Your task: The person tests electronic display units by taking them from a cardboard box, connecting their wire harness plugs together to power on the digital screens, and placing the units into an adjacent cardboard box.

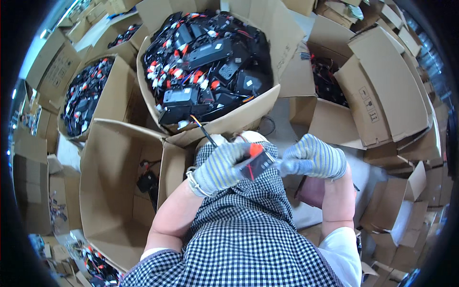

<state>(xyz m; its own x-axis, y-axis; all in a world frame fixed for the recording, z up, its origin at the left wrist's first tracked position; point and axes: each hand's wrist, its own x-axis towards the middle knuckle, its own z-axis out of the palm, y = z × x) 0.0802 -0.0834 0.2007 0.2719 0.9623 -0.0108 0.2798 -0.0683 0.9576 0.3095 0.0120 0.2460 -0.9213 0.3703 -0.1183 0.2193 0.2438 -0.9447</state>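
Over our checked apron, our left hand has its fingers curled tight round a small black box (red cap up-left). Its long side tilts down-right toward our right hand, whose fingers pinch near that end.

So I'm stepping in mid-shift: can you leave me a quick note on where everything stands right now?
Left hand, gloved: grips a small black module with an orange-red cap.
Right hand, gloved: pinches at the module's right end.
Full carton of black modules and wires: straight ahead.
Open carton on the left: nearly bare, one black part on its bottom.
Done: cannot tell how many. Left: the full carton.
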